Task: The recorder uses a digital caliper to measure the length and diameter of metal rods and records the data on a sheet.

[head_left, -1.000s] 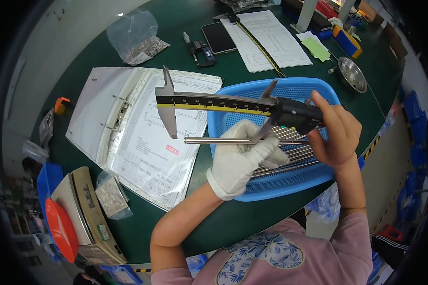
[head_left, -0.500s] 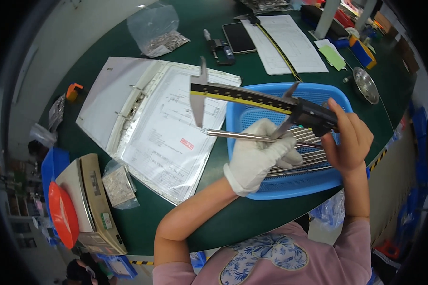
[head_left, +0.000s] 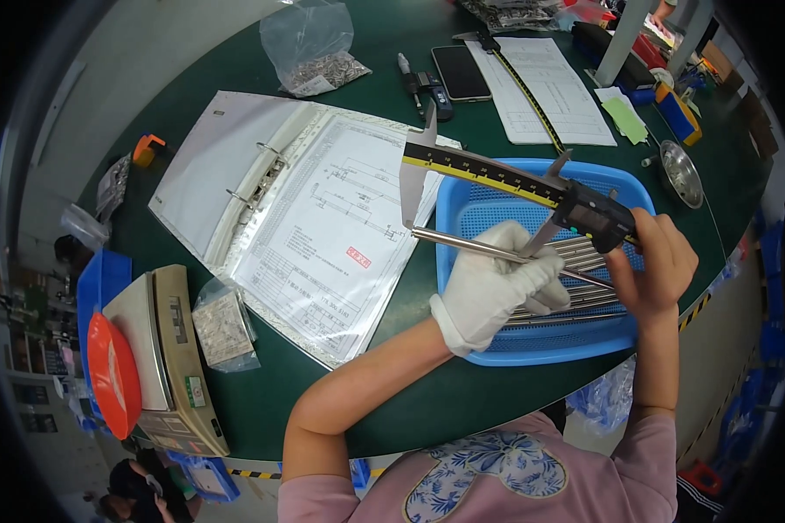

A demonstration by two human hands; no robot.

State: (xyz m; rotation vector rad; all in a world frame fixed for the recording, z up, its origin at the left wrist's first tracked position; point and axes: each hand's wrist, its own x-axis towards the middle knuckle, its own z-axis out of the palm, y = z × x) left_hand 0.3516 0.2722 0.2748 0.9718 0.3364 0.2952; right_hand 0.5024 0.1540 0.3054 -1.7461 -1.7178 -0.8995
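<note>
My left hand (head_left: 495,292), in a white glove, is closed around a slim metal rod (head_left: 462,243), which slants down to the right above the blue basket. Bare, my right hand (head_left: 661,261) grips a digital caliper (head_left: 488,177) by its dark display housing. The caliper's long lower jaws straddle a length of the rod. One jaw tip is close to the rod's left end, and the other comes down beside my gloved fingers. Whether the jaws touch the rod I cannot tell. More metal rods (head_left: 584,254) lie in the blue basket (head_left: 545,356) beneath my hands.
Left of the basket lies an open binder (head_left: 323,253) with drawing sheets. A scale (head_left: 170,340), a red tray (head_left: 113,375) and a bag of small parts (head_left: 224,329) are further left. Behind are a phone (head_left: 461,73), a micrometer (head_left: 427,87) and a second caliper (head_left: 528,98) on paper.
The whole view has shifted, moving the table things slightly to the right. Both hands, the caliper and the rod have moved a little right over the basket. Both grips stay the same.
</note>
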